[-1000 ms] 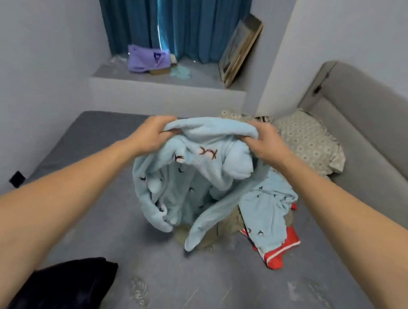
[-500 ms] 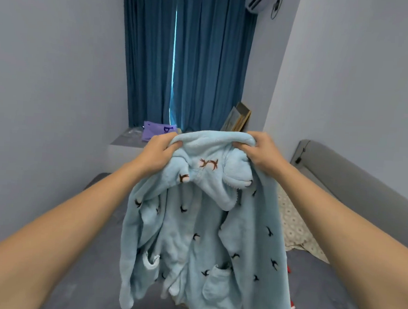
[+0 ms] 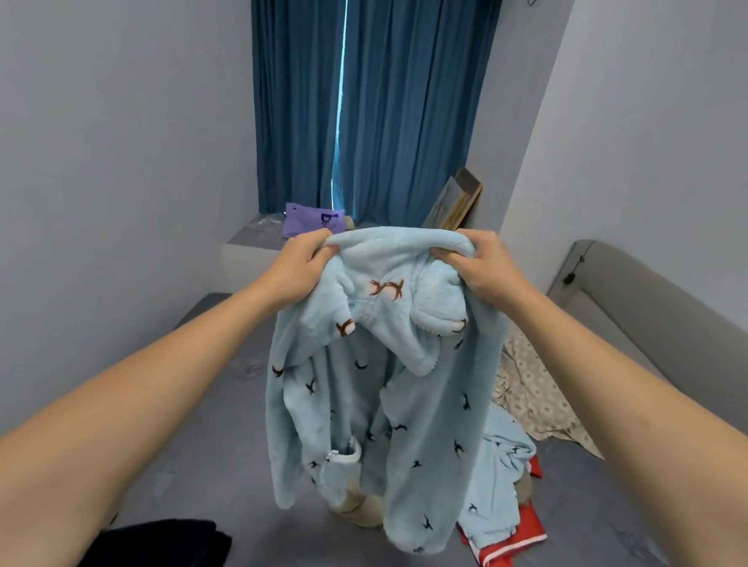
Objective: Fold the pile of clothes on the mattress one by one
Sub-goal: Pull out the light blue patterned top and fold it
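Observation:
A light blue fleece hooded top [image 3: 421, 417] with small dark bird marks hangs in the air in front of me. My left hand [image 3: 296, 267] grips its left shoulder and my right hand [image 3: 482, 268] grips its right shoulder, both at the top edge. The hood flops forward between my hands and the sleeves dangle above the grey mattress [image 3: 205, 439]. Behind it lies the pile: a matching blue piece [image 3: 498, 479], a red garment with white trim [image 3: 509, 546] and a beige item [image 3: 363, 508], partly hidden.
A folded dark garment [image 3: 159, 548] lies at the near left of the mattress. A patterned beige pillow [image 3: 536, 398] sits at the right by the grey headboard [image 3: 667, 327]. A ledge behind holds a purple bag [image 3: 312, 224] and leaning frames [image 3: 456, 203] before blue curtains.
Both hands lifted the blue top off the pile and up to chest height, so it hangs full length. My view tilted up, then slightly back down.

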### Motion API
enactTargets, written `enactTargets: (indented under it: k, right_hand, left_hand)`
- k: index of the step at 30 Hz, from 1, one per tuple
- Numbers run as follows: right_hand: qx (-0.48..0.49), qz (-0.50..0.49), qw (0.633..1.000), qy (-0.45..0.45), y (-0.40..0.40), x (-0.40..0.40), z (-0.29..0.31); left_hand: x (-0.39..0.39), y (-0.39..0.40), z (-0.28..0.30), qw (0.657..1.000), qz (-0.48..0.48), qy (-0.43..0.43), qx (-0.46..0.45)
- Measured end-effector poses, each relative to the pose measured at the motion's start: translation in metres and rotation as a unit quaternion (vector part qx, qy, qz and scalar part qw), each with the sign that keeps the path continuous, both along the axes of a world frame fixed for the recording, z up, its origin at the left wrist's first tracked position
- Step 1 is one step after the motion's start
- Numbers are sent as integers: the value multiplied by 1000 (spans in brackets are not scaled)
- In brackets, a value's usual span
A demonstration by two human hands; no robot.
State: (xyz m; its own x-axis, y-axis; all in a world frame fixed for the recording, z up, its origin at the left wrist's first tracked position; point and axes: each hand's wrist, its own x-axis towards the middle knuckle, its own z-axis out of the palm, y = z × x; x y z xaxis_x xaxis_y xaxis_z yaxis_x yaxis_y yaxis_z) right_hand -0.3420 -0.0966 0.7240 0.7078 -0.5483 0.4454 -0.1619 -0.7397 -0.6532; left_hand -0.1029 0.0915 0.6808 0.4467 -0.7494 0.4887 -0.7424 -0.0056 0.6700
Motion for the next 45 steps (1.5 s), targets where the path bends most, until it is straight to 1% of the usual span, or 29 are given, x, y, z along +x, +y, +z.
enactTargets:
  k: [5,9,11,15,21,24,26,29,31,33,35,38,39,41,43,45]
  right_hand:
    - [26,5,999,29,-5,0,-39]
    - [47,43,996,55,-4,-9,-71]
    - [53,48,996,63,-4,-14,-81]
    - [61,46,993,92,-12,-18,-88]
    - [92,43,988,115,-41,1,-94]
    - [116,30,982,143,-66,25,-118]
    - [142,27,975,170,-85,49,-146]
    - [184,15,959,215,-124,87,-211]
    - [198,2,951,237,-157,116,-271]
    - [195,-16,944,268,-195,147,-343]
    - [151,-49,939,306,-229,174,-422]
    - [30,-103,925,363,-259,196,-541]
    - [2,-102,926,364,-265,198,-579]
    - [-21,-74,929,363,-272,196,-645]
    - [-12,-29,930,367,-277,189,-699]
    - [9,6,930,368,-280,180,-738]
  left_hand:
    - [-4,3,-36,999,2,10,49]
    - [-8,17,-67,996,9,2,88]
    - [-13,20,-75,996,7,2,94]
    - [-14,17,-81,993,-9,38,107]
    - [8,-13,-92,988,-28,69,134]
    - [36,-42,-120,978,-44,86,184]
    - [62,-70,-148,967,-58,99,228]
    - [106,-124,-211,951,-70,111,280]
    - [134,-163,-273,944,-68,105,304]
    - [160,-196,-347,940,-54,97,321]
    - [184,-226,-424,942,-25,78,325]
    - [205,-254,-536,941,32,37,336]
    - [205,-256,-571,938,31,33,343]
    - [196,-255,-636,940,-9,25,339]
    - [182,-247,-691,942,-48,19,331]
    - [171,-242,-734,931,-65,-2,360]
